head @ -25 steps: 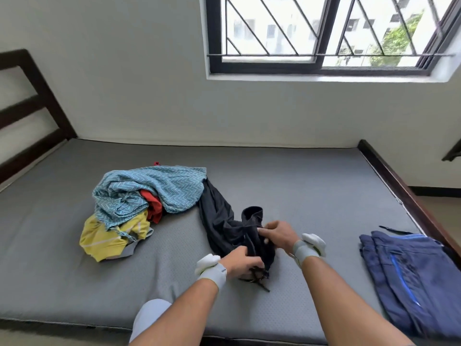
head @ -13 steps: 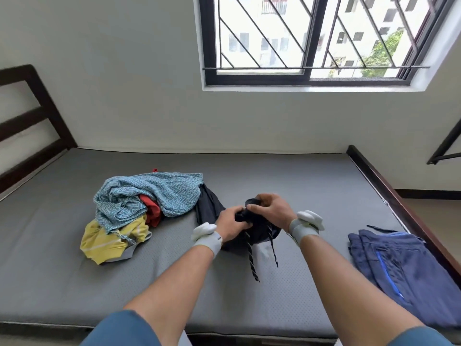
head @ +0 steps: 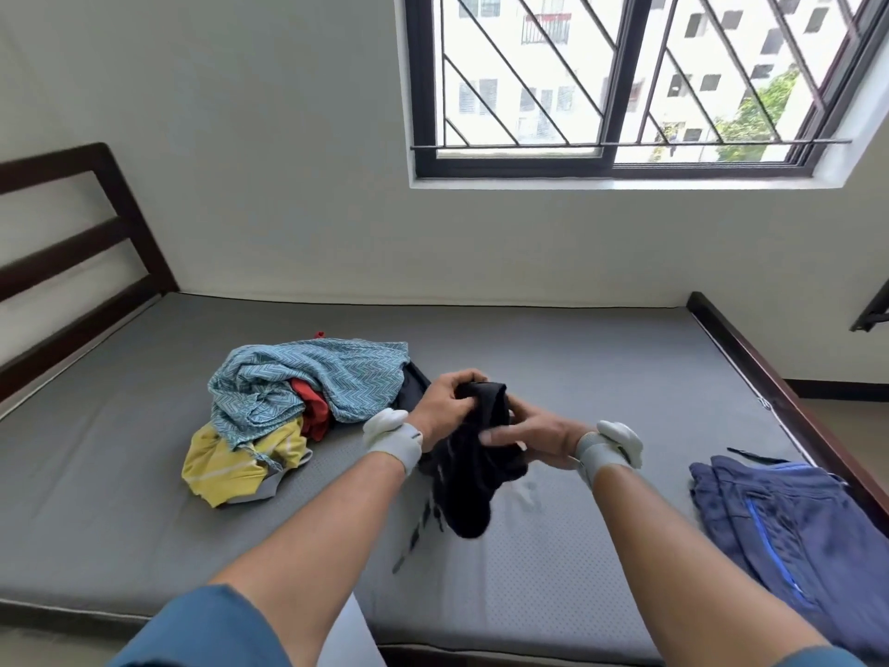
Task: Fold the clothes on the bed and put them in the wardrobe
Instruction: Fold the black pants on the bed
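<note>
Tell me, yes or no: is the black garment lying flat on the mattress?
No, both hands hold the black garment bunched up above the mattress.

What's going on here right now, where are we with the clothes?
A person holds a black garment off the grey mattress with both hands: the left hand grips its top, the right hand holds its side. It is bunched, not yet folded. A pile of teal, red and yellow clothes lies unfolded to the left, and navy trousers lie flat at the right edge. No wardrobe is in view.
</note>
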Tool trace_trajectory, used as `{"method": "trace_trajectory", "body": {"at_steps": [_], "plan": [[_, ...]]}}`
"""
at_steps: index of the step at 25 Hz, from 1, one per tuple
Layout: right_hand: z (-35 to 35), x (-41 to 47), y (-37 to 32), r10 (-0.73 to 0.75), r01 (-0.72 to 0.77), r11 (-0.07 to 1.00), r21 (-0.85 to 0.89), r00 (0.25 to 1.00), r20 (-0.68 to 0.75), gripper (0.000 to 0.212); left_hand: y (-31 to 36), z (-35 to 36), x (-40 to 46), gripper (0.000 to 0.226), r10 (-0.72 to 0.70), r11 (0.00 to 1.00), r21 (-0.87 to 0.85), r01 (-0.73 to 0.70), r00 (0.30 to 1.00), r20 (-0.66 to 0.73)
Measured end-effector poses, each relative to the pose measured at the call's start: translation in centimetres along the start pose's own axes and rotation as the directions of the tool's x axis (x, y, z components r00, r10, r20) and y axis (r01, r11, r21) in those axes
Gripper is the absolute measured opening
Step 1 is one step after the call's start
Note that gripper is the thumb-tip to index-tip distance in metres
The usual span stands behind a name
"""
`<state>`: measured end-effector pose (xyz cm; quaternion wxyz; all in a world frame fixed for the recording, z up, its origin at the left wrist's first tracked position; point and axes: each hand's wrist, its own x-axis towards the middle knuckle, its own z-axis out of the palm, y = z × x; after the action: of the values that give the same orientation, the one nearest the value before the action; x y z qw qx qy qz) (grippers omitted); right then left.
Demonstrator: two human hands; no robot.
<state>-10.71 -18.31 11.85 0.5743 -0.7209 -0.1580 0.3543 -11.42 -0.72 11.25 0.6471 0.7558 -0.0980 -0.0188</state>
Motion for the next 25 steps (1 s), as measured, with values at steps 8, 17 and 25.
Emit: {"method": "trace_trajectory", "body": {"at_steps": [8, 17, 25], "plan": [[0.1, 0.0, -2.7, -0.126, 0.104, 0.992, -0.073, 0.879, -0.46, 0.026, -2.6, -2.6, -1.8, 0.052, -0.393, 0.902, -0.325, 0.283, 0.849, -0.354], [-4.7, -3.4, -2.5, -0.013, 0.093, 0.943, 0.32, 0.97, -0.243, 0.059, -2.6, 3.0, -0.8, 0.017, -0.52, 0.77, -0.49, 0.408, 0.847, -0.112], [-3.0, -4.2, 2.4, 0.245, -0.197, 0.934, 0.298, 0.961, -0.131, 0.082, 1.0, 3.3, -1.9, 0.033, -0.336, 0.797, -0.366, 0.48, 0.857, 0.391]]}}
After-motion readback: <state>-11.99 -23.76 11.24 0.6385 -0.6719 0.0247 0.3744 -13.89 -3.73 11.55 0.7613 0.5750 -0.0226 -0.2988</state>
